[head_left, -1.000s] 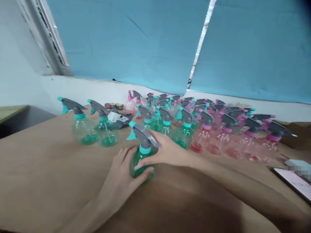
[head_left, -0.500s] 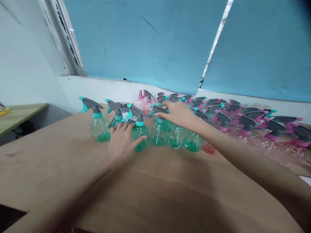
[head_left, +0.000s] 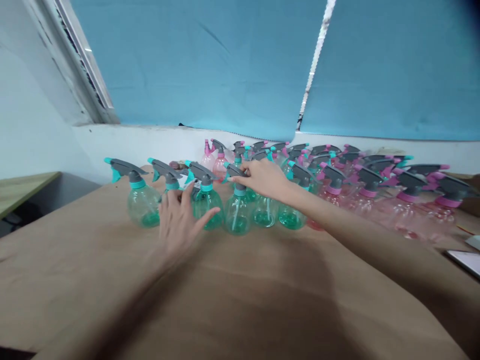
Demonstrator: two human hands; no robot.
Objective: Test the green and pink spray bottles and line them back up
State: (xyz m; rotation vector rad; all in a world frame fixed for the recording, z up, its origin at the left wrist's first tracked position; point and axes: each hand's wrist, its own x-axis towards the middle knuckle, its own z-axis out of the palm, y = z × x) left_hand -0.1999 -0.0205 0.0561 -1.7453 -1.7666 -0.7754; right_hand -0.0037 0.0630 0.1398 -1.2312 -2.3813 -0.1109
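Several green spray bottles with grey and turquoise heads stand upright in a front row on the wooden table. My right hand [head_left: 262,176] pinches the grey head of one green spray bottle [head_left: 237,212] near the middle of the row. My left hand [head_left: 179,220], its fingers spread, is in front of a second green bottle [head_left: 171,184] and beside a third [head_left: 208,202], holding neither. At the row's left end stands another green bottle [head_left: 144,205].
Several pink spray bottles [head_left: 365,200] crowd the right side of the table [head_left: 232,290]. More bottles stand behind, by the white wall under blue curtains. A white flat item [head_left: 465,261] lies at the right edge; another table [head_left: 28,190] is at far left.
My right hand has closed on a bottle's head, and that bottle stands slightly nearer to me. My left hand's fingers have spread and moved a little off the bottle. The view has shifted right.
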